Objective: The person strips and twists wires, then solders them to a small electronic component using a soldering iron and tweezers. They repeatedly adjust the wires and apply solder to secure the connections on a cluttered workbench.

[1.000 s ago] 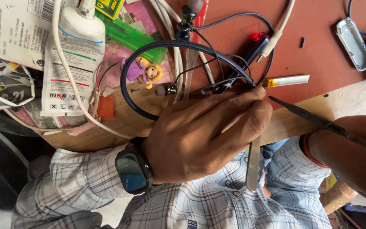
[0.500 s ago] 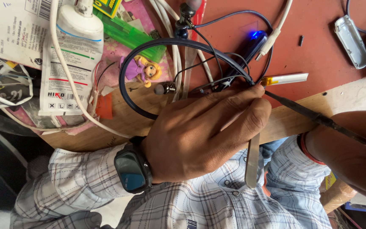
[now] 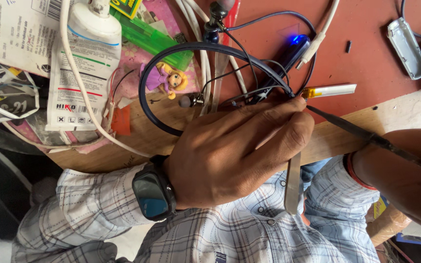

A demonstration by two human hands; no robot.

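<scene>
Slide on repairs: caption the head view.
Left hand holds a black neckband earphone, a thin dark tool tip beside its fingertips.

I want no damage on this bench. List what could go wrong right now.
1. The thin dark metal probe points at the small silver-and-yellow battery cell; a slip could pierce or short it.
2. The left hand presses on the black neckband earphone, amid thin black wires that could snag.
3. The green plastic lighter lies close to the work.
</scene>
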